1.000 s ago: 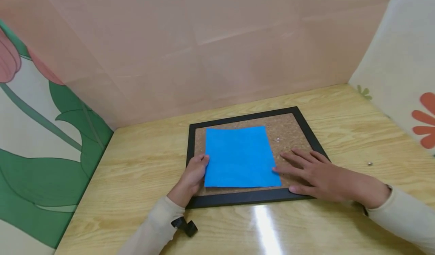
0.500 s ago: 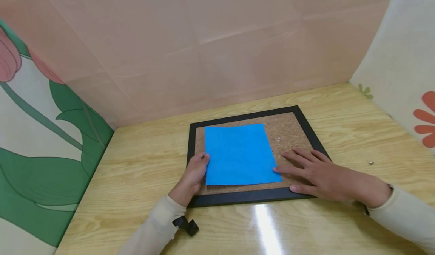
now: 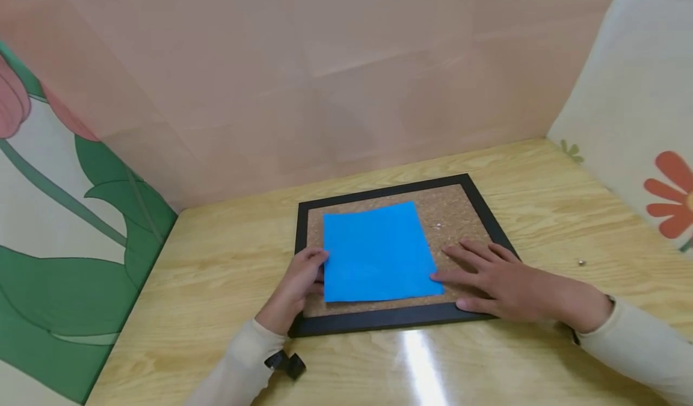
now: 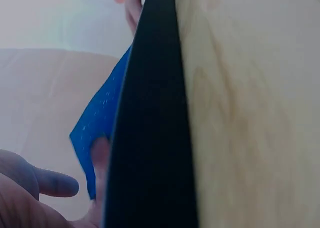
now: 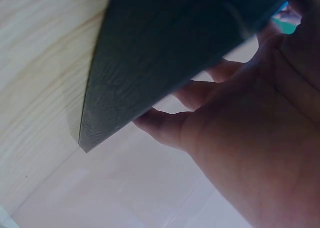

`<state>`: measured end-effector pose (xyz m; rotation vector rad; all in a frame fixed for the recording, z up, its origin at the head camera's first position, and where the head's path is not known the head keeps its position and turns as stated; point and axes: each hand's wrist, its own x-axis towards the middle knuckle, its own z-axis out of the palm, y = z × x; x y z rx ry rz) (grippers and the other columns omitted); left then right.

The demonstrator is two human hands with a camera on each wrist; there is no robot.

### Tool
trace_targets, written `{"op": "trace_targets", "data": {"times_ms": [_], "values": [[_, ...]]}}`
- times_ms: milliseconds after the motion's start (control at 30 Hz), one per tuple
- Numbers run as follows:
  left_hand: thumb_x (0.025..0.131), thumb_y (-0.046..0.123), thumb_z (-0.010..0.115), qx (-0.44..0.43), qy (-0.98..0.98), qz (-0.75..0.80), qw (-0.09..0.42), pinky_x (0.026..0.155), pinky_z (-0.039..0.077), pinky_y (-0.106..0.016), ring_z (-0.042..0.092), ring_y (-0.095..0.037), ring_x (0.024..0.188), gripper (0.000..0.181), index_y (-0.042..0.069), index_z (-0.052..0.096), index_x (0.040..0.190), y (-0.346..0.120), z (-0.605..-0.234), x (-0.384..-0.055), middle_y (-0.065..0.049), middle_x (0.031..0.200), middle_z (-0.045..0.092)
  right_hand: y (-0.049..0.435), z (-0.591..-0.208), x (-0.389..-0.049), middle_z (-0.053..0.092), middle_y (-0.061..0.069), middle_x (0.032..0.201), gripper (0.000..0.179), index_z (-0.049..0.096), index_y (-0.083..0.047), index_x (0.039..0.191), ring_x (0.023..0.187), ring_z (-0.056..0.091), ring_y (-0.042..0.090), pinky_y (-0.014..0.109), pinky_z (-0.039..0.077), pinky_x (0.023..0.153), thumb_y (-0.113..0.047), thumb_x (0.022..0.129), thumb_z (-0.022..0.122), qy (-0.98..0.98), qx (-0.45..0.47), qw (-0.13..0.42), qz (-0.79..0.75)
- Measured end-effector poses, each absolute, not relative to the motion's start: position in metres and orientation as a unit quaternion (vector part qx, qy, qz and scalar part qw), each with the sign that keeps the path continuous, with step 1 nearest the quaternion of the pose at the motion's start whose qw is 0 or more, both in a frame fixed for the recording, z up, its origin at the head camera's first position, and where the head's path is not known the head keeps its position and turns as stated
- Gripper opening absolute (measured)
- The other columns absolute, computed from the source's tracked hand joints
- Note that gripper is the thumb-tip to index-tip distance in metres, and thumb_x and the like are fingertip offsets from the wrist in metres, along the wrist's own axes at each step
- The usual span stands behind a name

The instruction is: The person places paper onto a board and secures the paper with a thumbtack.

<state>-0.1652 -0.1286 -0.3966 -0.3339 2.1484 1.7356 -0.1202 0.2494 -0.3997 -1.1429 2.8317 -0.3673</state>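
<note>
A bright blue sheet of paper [image 3: 379, 252] lies tilted over the cork board [image 3: 457, 207] with its black frame [image 3: 390, 319]. My left hand [image 3: 295, 276] is at the paper's left edge. In the left wrist view one of its fingers [image 4: 101, 158] overlaps the paper low by the frame, while another finger stands apart above it. My right hand [image 3: 498, 282] lies spread over the board's lower right, index fingertip on the paper's right edge and thumb on the frame. The right wrist view has its fingers [image 5: 162, 128] along the frame's underside corner.
A small shiny piece [image 3: 437, 226] sits on the cork right of the paper. Another small metallic piece [image 3: 582, 262] lies on the wooden table [image 3: 233, 243], beyond the right hand. A pink backdrop [image 3: 325, 81] rises behind, with flower-printed sheets [image 3: 633, 129] at both sides.
The left fingers have spread at the paper's edge, where they pinched it before. The paper has turned slightly, its upper left corner lower. The right hand stays in place.
</note>
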Motion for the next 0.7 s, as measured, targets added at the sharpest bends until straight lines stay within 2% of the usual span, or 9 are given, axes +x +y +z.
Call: {"op": "trace_targets", "data": {"times_ms": [67,100,267,433,533,600,700], "values": [[0.106,0.025,0.047,-0.118,0.766,0.611,0.162,0.059,0.055,-0.03,0.064,-0.019,0.071,0.034,0.004,0.052,0.132,-0.133,-0.395,-0.164,-0.016,0.101,0.065,0.249,-0.4,-0.12,0.03,0.009,0.164,0.049,0.039,-0.048,0.149,0.151,0.021,0.04,0.066,0.023,0.106,-0.049,0.101,0.05,0.921,-0.371,0.033,-0.117],[0.105,0.024,0.048,-0.114,0.77,0.608,0.153,0.058,0.056,-0.031,0.064,-0.019,0.07,0.033,0.003,0.052,0.131,-0.135,-0.393,-0.164,-0.016,0.1,0.064,0.25,-0.401,-0.12,0.03,0.009,0.164,0.049,0.039,-0.048,0.149,0.151,0.021,0.04,0.066,0.023,0.106,-0.049,0.101,0.05,0.921,-0.371,0.032,-0.117],[0.104,0.021,0.05,-0.056,0.828,0.547,0.115,0.063,0.057,-0.031,0.066,-0.021,0.078,0.028,0.006,0.055,0.127,-0.145,-0.384,-0.165,-0.016,0.108,0.063,0.25,-0.401,-0.12,0.031,0.01,0.163,0.049,0.04,-0.047,0.149,0.151,0.02,0.04,0.067,0.023,0.106,-0.048,0.101,0.051,0.921,-0.369,0.03,-0.121],[0.104,0.021,0.054,0.087,0.914,0.395,0.044,0.068,0.054,-0.033,0.064,-0.021,0.085,0.023,0.009,0.062,0.121,-0.151,-0.372,-0.159,-0.01,0.106,0.068,0.248,-0.402,-0.12,0.03,0.01,0.164,0.049,0.039,-0.048,0.149,0.151,0.02,0.042,0.068,0.022,0.106,-0.05,0.101,0.05,0.922,-0.364,0.04,-0.123],[0.103,0.022,0.056,0.189,0.938,0.288,0.019,0.078,0.056,-0.039,0.065,-0.022,0.097,0.026,0.01,0.063,0.125,-0.151,-0.367,-0.153,-0.007,0.114,0.069,0.248,-0.402,-0.121,0.029,0.009,0.164,0.049,0.039,-0.049,0.149,0.15,0.021,0.044,0.068,0.021,0.107,-0.05,0.101,0.049,0.924,-0.36,0.046,-0.123],[0.102,0.026,0.058,0.257,0.944,0.208,0.011,0.092,0.055,-0.043,0.063,-0.025,0.113,0.032,0.01,0.062,0.13,-0.149,-0.366,-0.15,-0.008,0.126,0.065,0.248,-0.402,-0.12,0.029,0.009,0.164,0.049,0.039,-0.049,0.149,0.15,0.021,0.044,0.068,0.021,0.107,-0.05,0.101,0.05,0.923,-0.36,0.046,-0.124],[0.101,0.038,0.059,0.338,0.936,0.097,0.013,0.108,0.045,-0.052,0.046,-0.035,0.138,0.046,0.015,0.055,0.14,-0.147,-0.368,-0.147,-0.012,0.15,0.048,0.248,-0.401,-0.12,0.03,0.009,0.163,0.049,0.039,-0.049,0.149,0.152,0.019,0.04,0.068,0.022,0.106,-0.05,0.101,0.051,0.923,-0.363,0.036,-0.123]]}}
